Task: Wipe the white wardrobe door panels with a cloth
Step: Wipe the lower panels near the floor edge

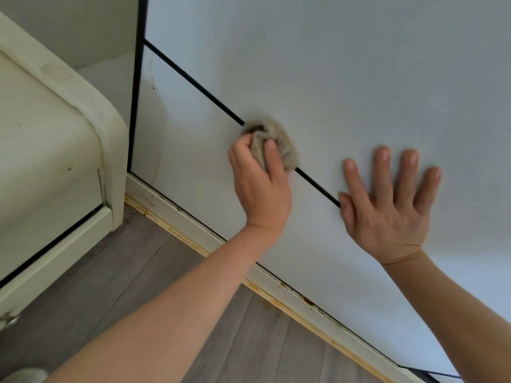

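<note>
Beige, bunched cloth (272,143) — pinched by the left hand (261,186) — presses on the white wardrobe door panel's (345,78) black dividing strip (193,81); right hand (392,205), fingers spread, braces flat just beside.

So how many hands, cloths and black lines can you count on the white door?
Hands: 2, left hand and right hand
Cloths: 1, beige cloth
Black lines: 2, slanted line and upright line
Total: 5
</note>
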`<action>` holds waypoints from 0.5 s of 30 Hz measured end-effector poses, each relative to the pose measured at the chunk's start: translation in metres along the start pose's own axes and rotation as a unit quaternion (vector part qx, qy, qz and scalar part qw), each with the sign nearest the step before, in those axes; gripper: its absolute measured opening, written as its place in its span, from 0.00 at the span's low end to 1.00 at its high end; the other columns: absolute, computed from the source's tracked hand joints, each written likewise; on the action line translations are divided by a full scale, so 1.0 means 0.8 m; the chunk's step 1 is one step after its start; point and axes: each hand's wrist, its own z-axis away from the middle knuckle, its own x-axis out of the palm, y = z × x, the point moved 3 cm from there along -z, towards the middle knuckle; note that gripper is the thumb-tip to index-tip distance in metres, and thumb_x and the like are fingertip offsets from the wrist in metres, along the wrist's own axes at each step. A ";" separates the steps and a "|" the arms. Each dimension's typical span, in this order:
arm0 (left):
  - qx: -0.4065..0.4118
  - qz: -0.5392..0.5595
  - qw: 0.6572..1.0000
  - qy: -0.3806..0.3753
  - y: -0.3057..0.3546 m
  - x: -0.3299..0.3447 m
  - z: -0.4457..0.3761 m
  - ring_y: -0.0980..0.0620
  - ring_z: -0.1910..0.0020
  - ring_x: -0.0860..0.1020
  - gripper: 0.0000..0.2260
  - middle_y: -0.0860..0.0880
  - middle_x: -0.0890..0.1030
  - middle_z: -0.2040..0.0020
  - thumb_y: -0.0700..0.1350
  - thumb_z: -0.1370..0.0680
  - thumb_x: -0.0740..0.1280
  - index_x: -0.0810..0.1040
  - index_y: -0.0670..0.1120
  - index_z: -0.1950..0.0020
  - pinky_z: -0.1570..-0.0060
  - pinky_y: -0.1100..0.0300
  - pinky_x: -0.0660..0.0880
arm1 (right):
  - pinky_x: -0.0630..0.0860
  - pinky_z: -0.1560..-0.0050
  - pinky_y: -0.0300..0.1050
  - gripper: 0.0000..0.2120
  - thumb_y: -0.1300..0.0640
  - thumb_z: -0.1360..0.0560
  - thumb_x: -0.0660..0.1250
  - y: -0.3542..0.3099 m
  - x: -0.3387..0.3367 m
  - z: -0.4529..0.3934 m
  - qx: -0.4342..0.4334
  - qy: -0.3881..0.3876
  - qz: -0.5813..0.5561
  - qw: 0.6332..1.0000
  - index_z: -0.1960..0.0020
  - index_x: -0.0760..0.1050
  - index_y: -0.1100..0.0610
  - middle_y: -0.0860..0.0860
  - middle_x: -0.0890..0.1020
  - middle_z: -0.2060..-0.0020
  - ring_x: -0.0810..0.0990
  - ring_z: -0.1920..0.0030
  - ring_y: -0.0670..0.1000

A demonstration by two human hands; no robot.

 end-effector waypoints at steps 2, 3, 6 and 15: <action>0.034 -0.045 0.998 0.012 -0.015 -0.018 -0.014 0.45 0.46 0.78 0.15 0.44 0.75 0.43 0.54 0.17 0.58 0.71 0.43 0.41 0.54 0.53 0.78 | 0.47 0.21 0.67 0.30 0.44 0.19 0.59 0.002 0.000 0.002 -0.008 0.003 0.002 1.000 0.20 0.65 0.55 0.62 0.60 0.20 0.51 0.19 0.67; 0.024 -0.077 0.997 0.006 -0.036 -0.029 -0.011 0.46 0.47 0.78 0.15 0.43 0.76 0.43 0.53 0.17 0.58 0.71 0.42 0.40 0.55 0.58 0.76 | 0.46 0.21 0.67 0.29 0.44 0.19 0.59 0.003 0.000 0.004 -0.011 0.002 0.005 1.000 0.20 0.65 0.55 0.62 0.59 0.20 0.50 0.19 0.67; -0.138 -0.150 0.979 -0.013 -0.120 -0.064 0.018 0.46 0.49 0.80 0.10 0.44 0.76 0.44 0.50 0.15 0.56 0.68 0.44 0.41 0.60 0.66 0.72 | 0.46 0.21 0.67 0.29 0.44 0.18 0.58 0.010 0.000 0.012 -0.014 -0.004 0.009 1.000 0.20 0.65 0.55 0.63 0.60 0.20 0.50 0.19 0.68; -0.009 -0.031 0.996 -0.084 -0.008 -0.002 0.022 0.49 0.46 0.78 0.08 0.55 0.74 0.45 0.54 0.18 0.63 0.70 0.51 0.43 0.56 0.47 0.82 | 0.44 0.21 0.68 0.29 0.45 0.18 0.58 0.025 -0.009 0.038 -0.011 -0.034 0.000 0.999 0.20 0.64 0.57 0.63 0.56 0.19 0.48 0.19 0.67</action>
